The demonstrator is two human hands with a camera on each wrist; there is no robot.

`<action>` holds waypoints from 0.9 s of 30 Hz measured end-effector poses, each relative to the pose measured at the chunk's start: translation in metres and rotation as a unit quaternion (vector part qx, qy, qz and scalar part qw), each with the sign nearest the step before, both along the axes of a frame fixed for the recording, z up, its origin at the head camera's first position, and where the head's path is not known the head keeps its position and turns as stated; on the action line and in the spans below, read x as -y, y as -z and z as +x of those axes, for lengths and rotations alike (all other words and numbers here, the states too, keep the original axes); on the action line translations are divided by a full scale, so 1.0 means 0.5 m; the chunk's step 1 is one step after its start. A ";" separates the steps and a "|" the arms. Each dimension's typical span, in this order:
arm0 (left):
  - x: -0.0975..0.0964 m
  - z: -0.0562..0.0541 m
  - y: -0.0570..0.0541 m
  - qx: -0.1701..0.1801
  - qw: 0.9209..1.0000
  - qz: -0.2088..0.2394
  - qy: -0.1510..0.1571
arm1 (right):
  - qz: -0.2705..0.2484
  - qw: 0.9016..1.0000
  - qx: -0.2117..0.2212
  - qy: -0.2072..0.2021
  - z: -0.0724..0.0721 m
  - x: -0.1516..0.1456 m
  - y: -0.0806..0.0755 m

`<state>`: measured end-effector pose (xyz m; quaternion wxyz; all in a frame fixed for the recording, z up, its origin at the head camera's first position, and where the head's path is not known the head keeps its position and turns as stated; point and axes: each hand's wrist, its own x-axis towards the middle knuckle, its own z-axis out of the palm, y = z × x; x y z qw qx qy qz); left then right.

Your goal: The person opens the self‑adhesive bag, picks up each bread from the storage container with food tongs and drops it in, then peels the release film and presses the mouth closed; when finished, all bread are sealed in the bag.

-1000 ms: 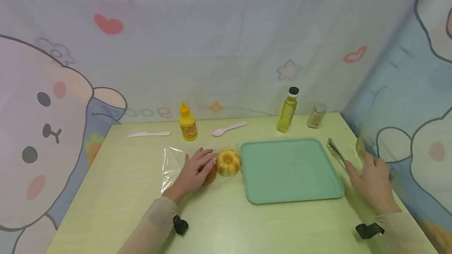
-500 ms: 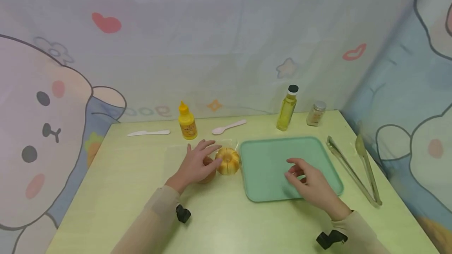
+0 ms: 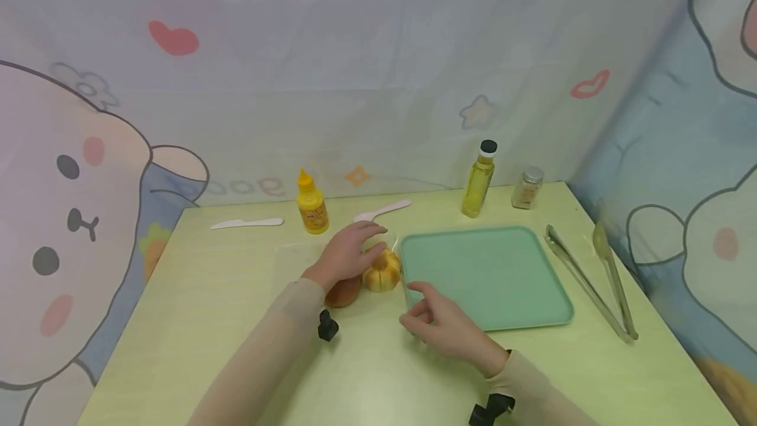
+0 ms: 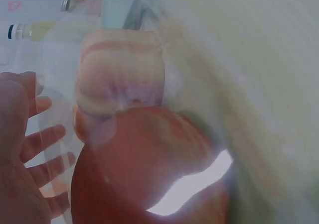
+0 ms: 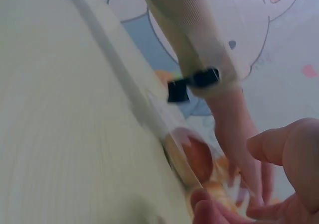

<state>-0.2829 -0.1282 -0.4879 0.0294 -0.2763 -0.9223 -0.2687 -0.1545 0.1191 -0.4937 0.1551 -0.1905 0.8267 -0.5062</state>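
Observation:
A golden, pumpkin-shaped bun (image 3: 382, 273) and a reddish-brown bun (image 3: 343, 294) lie side by side in a clear plastic bag (image 3: 290, 260), left of the tray. My left hand (image 3: 349, 252) reaches over both with its fingers spread, close above the golden bun; part of the brown bun is hidden under it. The left wrist view has the brown bun (image 4: 144, 159) large in front, under shiny film, with the fingers off to the left. My right hand (image 3: 446, 327) hovers at the tray's near left corner, fingers loosely bent and holding nothing.
The green tray (image 3: 491, 281) fills the middle right. Metal tongs (image 3: 591, 288) lie spread beside it. Along the back are a white knife (image 3: 248, 223), a yellow squeeze bottle (image 3: 312, 206), a pink spoon (image 3: 384, 210), an oil bottle (image 3: 479, 183) and a spice jar (image 3: 527, 189).
My right hand has let go of the tongs and moved left across the tray toward the buns. My left hand has shifted right and away from me, over the golden bun.

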 end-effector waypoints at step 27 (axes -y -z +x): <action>-0.028 -0.042 -0.001 0.081 0.996 0.029 -0.024 | -0.163 0.976 0.124 0.069 -0.011 0.093 0.025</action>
